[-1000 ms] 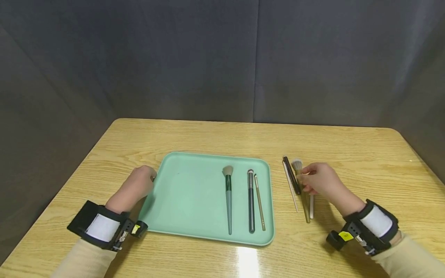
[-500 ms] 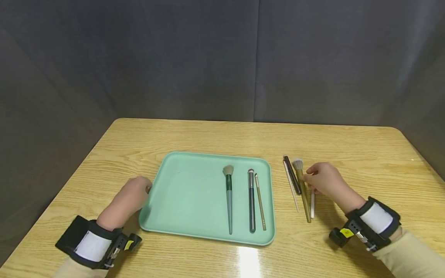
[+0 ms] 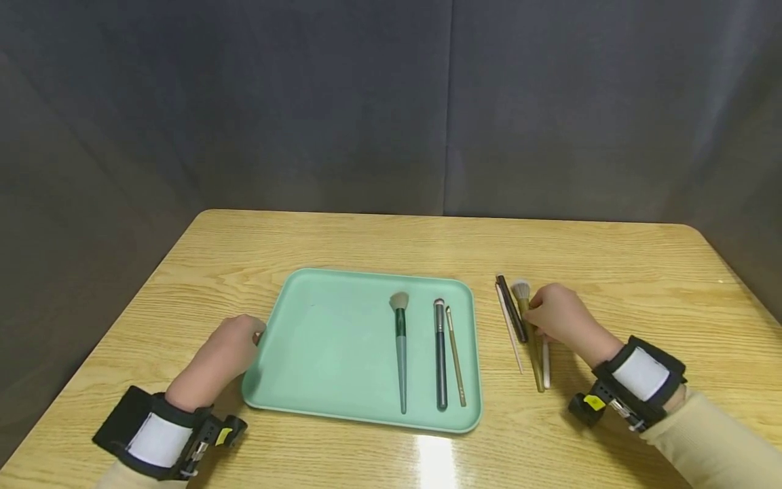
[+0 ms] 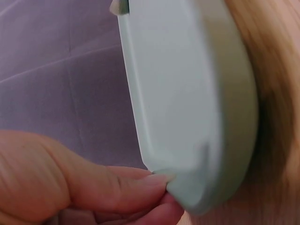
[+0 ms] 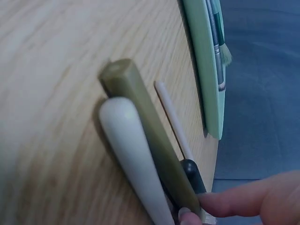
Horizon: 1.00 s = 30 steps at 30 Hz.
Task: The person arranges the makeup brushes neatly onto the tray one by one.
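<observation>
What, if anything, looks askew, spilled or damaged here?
Nothing looks spilled or damaged. Beside the green tray, the olive brush, dark handle and white handle lie bunched at differing angles, a little untidy.

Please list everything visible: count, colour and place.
Wooden table: 1, light brown, foreground
Cloth backdrop: 1, dark grey, behind table
Tray: 1, mint green, on table
Broad makeup brush: 1, green, on tray
Dense makeup brush: 1, dark, on tray
Thin makeup brush: 1, brown, on tray
Fluffy makeup brush: 1, olive, beside tray
Slender handle: 1, pinkish, beside tray
Short handle: 1, black, beside tray
Tapered handle: 1, white, beside tray
Camera straps: 2, mostly black, both wrists
Sleeves: 2, beige, forearms
Left hand: 1, pinching tray rim
Right hand: 1, pinching fluffy makeup brush
</observation>
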Each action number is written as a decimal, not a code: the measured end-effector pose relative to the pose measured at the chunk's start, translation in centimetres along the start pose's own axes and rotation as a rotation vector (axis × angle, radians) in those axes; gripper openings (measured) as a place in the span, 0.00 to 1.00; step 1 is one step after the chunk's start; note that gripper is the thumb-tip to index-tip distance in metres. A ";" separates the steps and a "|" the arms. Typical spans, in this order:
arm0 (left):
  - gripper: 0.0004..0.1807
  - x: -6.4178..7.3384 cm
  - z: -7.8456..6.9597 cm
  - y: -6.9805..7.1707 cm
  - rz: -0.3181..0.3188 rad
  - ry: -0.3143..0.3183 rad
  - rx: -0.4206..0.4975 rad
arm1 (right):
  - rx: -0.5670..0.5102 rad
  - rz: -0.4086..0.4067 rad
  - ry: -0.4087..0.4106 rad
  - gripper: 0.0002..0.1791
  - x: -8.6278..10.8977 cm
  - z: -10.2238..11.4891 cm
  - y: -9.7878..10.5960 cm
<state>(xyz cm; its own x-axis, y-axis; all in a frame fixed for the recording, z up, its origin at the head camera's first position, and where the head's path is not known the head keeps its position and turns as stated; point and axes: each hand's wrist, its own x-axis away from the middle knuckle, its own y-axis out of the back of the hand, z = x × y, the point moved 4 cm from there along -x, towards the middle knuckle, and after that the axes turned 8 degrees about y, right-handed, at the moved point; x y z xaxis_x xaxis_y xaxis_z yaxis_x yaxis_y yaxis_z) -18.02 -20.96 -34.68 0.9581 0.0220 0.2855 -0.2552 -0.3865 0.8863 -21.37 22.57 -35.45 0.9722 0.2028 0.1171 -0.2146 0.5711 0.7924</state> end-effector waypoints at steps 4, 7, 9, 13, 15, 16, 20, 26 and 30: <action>0.11 -0.1 0.1 0.0 0.012 0.010 -0.011 | 0.007 0.014 -0.027 0.08 -0.3 0.2 -0.1; 0.11 -0.1 0.1 0.0 0.024 0.020 -0.008 | 0.013 0.025 -0.043 0.08 -0.4 0.3 -0.2; 0.12 -0.1 0.0 0.0 0.024 0.011 -0.011 | 0.019 0.031 -0.045 0.08 -0.5 0.4 -0.2; 0.12 -0.1 0.0 0.1 0.030 0.009 -0.016 | 0.024 0.048 -0.064 0.08 -0.6 0.6 -0.5; 0.13 -0.1 0.0 0.1 0.031 0.010 -0.020 | 0.029 0.054 -0.081 0.08 -0.7 0.5 -0.6; 0.13 -0.1 0.0 0.1 0.032 0.010 -0.020 | 0.031 0.058 -0.085 0.09 -0.8 0.5 -0.6; 0.13 -0.1 0.0 0.1 0.032 0.012 -0.021 | 0.034 0.066 -0.093 0.09 -1.0 0.5 -0.6; 0.12 0.0 -0.1 0.1 0.024 0.008 -0.017 | -0.025 0.055 -0.082 0.07 -0.9 0.4 -0.5; 0.12 0.0 0.0 0.0 0.019 0.006 -0.018 | -0.099 0.034 -0.070 0.09 -0.7 0.3 -0.2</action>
<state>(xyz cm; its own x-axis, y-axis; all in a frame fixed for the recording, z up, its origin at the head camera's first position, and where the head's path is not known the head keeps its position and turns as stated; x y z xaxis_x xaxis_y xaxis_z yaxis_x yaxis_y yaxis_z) -18.07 -20.99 -34.66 0.9525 0.0201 0.3039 -0.2753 -0.3701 0.8873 -21.93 22.07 -35.52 0.9677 0.1688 0.1872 -0.2521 0.6415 0.7246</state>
